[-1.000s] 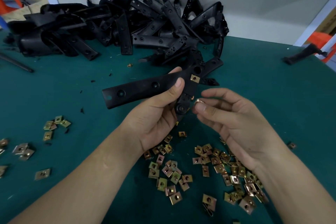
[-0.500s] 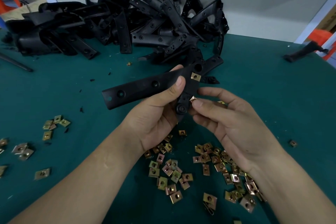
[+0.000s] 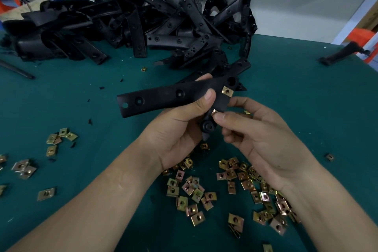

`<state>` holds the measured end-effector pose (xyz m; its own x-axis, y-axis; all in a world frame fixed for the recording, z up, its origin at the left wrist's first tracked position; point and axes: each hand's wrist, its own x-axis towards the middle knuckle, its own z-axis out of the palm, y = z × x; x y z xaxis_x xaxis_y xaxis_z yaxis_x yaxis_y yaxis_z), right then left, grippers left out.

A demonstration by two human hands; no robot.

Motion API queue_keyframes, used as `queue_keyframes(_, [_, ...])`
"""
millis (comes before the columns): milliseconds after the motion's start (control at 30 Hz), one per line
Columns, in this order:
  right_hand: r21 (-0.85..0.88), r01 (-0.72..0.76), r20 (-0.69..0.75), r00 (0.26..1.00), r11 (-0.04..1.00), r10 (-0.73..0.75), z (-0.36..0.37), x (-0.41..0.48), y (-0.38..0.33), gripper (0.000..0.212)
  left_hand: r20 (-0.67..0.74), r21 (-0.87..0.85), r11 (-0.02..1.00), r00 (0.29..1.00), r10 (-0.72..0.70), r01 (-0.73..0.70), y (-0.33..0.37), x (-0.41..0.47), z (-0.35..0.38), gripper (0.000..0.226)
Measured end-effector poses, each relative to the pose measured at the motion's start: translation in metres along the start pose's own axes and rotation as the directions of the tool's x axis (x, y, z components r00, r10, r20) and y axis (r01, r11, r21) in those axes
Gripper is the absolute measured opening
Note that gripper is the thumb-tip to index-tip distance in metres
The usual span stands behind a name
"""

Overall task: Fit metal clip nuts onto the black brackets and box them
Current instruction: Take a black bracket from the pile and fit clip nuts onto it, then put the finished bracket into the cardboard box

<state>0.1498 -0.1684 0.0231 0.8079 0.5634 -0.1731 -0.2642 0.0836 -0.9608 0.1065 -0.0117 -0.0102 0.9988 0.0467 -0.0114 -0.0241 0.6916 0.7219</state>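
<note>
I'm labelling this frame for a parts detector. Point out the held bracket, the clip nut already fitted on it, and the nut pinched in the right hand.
held bracket (image 3: 159, 98): head view, flat face between two holes.
fitted clip nut (image 3: 227, 91): head view, brass top face.
pinched clip nut (image 3: 214, 111): head view, the bare corner that shows.

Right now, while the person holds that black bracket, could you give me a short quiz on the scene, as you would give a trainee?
1. True or false: the left hand grips the black bracket.
2. Fill the gap: the right hand pinches a ____ against that bracket's edge.
3. Where does the pile of spare brackets lie? A) at the near edge, B) on the far side of the green table, C) in a box.

Key: 1 true; 2 clip nut; 3 B.
</note>
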Motion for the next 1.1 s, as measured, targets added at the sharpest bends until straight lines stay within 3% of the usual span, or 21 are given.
queue_keyframes(367, [-0.022, 0.038, 0.035, 0.999, 0.999, -0.037, 0.0, 0.001, 0.004, 0.038, -0.002, 0.033, 0.999, 0.999, 0.039, -0.039, 0.001, -0.001, 0.003, 0.057])
queue_keyframes(667, [0.148, 0.086, 0.007, 0.996, 0.985, -0.088, -0.001, 0.002, 0.0, 0.027, -0.057, -0.01, 1.0, 0.998, 0.013, -0.014, 0.008, -0.001, 0.006, 0.044])
queue_keyframes(800, [0.164, 0.148, -0.113, 0.985, 0.975, -0.13, -0.009, 0.001, -0.014, 0.028, -0.1, -0.092, 0.994, 0.994, 0.048, -0.057, 0.025, -0.005, 0.001, 0.034])
queue_keyframes(933, [0.085, 0.192, -0.232, 0.958, 0.978, -0.168, -0.023, -0.005, -0.04, 0.026, -0.244, 0.006, 0.98, 0.95, 0.195, -0.199, 0.032, -0.006, -0.003, 0.023])
queue_keyframes(1100, [-0.068, 0.244, -0.321, 0.913, 0.967, -0.252, -0.036, -0.038, -0.055, 0.027, -0.166, 0.257, 0.949, 0.959, 0.232, -0.185, 0.026, -0.01, 0.014, 0.03])
